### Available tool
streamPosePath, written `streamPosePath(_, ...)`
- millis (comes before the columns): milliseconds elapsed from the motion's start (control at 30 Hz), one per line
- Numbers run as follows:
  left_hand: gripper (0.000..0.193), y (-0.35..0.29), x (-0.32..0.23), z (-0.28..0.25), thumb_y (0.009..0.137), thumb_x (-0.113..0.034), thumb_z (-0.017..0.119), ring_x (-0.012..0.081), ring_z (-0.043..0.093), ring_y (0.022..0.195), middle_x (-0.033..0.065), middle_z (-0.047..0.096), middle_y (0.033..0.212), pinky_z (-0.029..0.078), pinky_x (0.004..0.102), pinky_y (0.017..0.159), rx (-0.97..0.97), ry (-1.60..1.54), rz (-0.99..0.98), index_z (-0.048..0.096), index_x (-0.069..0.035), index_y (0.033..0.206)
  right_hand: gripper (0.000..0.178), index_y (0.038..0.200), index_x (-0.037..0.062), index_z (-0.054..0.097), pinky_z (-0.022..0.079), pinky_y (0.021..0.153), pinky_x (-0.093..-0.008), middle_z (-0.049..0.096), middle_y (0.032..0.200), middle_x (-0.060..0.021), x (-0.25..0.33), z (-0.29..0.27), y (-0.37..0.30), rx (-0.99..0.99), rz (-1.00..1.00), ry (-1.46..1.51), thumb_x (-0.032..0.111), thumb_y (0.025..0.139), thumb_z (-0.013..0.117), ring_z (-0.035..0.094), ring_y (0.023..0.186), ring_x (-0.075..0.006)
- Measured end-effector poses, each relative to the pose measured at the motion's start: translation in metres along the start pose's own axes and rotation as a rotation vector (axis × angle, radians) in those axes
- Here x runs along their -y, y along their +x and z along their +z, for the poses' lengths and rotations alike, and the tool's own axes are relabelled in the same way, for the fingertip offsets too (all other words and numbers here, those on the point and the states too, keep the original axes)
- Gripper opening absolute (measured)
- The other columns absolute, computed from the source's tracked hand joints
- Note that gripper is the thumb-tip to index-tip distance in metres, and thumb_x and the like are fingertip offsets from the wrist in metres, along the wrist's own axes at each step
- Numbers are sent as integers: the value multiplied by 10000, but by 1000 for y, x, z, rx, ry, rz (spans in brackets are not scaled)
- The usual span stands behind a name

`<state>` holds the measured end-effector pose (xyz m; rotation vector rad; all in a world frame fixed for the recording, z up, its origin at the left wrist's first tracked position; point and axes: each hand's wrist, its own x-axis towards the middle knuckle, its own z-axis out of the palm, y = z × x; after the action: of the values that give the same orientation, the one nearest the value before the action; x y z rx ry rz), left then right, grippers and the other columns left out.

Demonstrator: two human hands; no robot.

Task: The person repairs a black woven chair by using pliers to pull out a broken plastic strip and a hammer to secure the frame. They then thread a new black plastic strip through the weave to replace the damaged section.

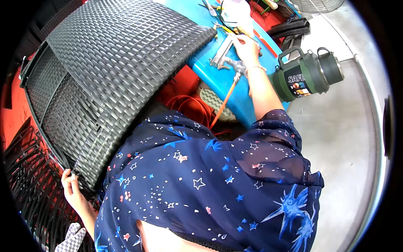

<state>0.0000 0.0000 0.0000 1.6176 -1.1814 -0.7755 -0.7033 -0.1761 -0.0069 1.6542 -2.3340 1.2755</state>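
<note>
A large dark grey woven wicker piece [126,46] leans across my left side, with a framed woven panel [63,92] joined below it. My left hand [74,194] is at its lower corner, thumb and fingers pinched on the edge. On the blue table [205,80], my right hand [247,49] has its fingers curled on the far end of a silver air staple gun [221,52]. An orange air hose [223,105] runs from the gun's fitting down past the table edge. Part of my right hand's grip is hidden.
A big green jug [303,75] with a handle stands by the table's right side. Pliers [211,8], a clear plastic bag [237,14] and other tools lie at the far end. Loose black wicker strands [31,193] hang at lower left. Coiled orange hose [191,107] lies below.
</note>
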Motion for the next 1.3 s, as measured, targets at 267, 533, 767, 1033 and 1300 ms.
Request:
streamPosePath(267,181,-40,2,24,962,-81,611,190,505,1203,71,594,1250,315,338,1075,28,-108,-136,557,-56,791,296,967,119,783,556,808,-394,755,926,-117,-60,-5,62,167,-51,-321,383,855,709,726,876,-274)
streamPosePath(533,208,-43,-11,19,966,-110,616,228,489,1259,75,590,1212,268,380,1124,52,-106,-172,549,-52,777,381,980,119,783,554,880,-429,735,1052,-158,-42,57,94,382,59,-686,431,888,584,701,1022,-342)
streamPosePath(767,216,-44,-6,22,980,-136,594,239,460,1291,77,578,1210,238,393,1145,64,-126,-160,531,-53,791,250,946,146,798,552,800,-364,753,943,-122,-76,43,115,553,-68,-226,339,794,751,725,846,-261)
streamPosePath(1033,175,-40,-15,25,974,-121,587,219,470,1278,93,575,1243,246,364,1139,62,-116,-202,576,-25,828,219,990,179,782,550,837,-412,736,1023,-116,-97,35,144,78,-103,-437,314,850,681,699,953,-326)
streamPosePath(1300,353,-46,-1,12,931,-50,633,241,488,1345,130,583,1381,318,372,1148,-38,-215,-286,615,61,1266,366,1193,100,707,526,892,-441,715,1117,-154,-131,145,248,317,-22,-547,310,937,551,689,1030,-284)
